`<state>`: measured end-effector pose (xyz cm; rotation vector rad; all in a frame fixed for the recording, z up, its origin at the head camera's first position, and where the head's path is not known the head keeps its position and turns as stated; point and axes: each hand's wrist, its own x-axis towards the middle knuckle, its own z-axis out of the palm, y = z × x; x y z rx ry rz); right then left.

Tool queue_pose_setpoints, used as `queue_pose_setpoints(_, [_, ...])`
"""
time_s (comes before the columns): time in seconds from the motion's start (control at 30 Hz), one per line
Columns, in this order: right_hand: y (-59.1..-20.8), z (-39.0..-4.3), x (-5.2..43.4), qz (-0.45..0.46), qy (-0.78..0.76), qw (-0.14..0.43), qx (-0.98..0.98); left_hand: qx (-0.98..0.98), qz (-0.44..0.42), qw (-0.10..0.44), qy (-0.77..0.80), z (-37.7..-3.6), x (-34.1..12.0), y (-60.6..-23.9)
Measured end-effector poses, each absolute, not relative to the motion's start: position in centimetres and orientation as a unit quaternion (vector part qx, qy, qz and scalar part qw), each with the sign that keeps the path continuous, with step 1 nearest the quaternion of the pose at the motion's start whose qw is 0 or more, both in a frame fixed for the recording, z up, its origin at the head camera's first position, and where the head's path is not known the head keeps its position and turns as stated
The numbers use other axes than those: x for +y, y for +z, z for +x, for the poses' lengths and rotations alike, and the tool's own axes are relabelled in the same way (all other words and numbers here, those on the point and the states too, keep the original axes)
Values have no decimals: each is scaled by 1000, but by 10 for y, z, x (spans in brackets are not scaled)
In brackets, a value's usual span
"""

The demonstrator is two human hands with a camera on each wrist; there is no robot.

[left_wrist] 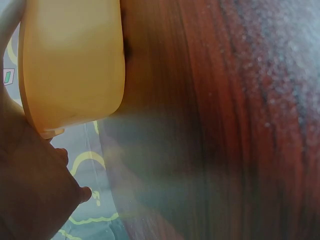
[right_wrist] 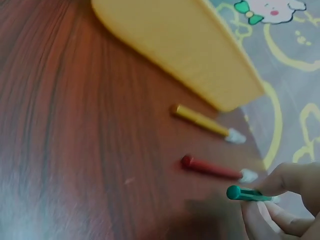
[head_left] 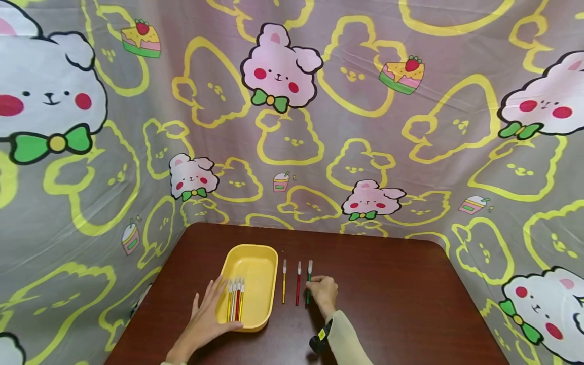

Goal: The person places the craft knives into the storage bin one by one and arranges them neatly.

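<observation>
Pinched between the fingertips of the right hand [head_left: 323, 293], the green pen [right_wrist: 246, 193] sits low over the brown surface [head_left: 401, 304], just right of the red pen [head_left: 298, 284] and yellow pen [head_left: 284, 283] lying there. Her left hand [head_left: 206, 317] rests flat, fingers straight, on the yellow tray [head_left: 260, 263], touching the pens [head_left: 235, 299] inside.
</observation>
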<state>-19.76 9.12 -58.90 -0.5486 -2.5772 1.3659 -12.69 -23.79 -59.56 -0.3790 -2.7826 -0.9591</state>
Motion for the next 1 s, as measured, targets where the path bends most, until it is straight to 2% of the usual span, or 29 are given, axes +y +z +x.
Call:
queue_pose_setpoints(0.47, [-555,-195,75,-154,517,72,-839,-935,-128,82,-319,-128,-238,-593])
queue_pose_setpoints(1.0, [-544,-190,41,-97,605,47,-789,-935,-125,82,-321,-127,-240,-595])
